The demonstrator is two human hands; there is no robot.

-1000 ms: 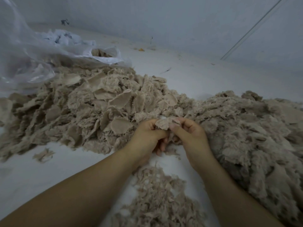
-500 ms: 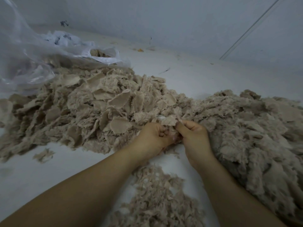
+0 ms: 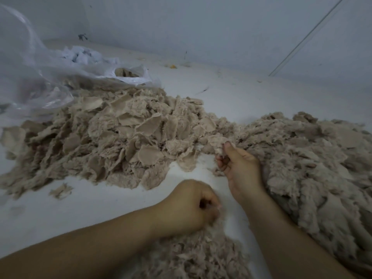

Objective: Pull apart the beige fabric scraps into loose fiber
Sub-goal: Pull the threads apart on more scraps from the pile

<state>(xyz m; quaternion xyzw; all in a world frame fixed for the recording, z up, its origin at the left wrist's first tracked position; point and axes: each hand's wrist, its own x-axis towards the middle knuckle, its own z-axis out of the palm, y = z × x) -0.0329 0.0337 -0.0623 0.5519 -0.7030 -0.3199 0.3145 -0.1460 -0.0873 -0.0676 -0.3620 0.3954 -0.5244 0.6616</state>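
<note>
The right hand (image 3: 240, 170) pinches a beige scrap (image 3: 218, 142) at the gap between the scrap heap (image 3: 112, 141) and the fluffier heap (image 3: 314, 168). The left hand (image 3: 189, 206) is fisted over loose fiber (image 3: 193, 256) at the floor's (image 3: 90, 202) near edge; its contents are hidden. A plastic bag (image 3: 40, 77) lies at the far left.

Beige fabric scraps (image 3: 124, 137), clear plastic bag (image 3: 40, 77), white floor (image 3: 251, 97), pale grey wall (image 3: 201, 27).

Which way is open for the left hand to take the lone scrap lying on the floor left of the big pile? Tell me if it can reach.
Probably yes. The left hand sits curled over the near fiber heap, and only bare floor lies between it and the lone scrap. Nothing blocks a sweep leftward.
</note>
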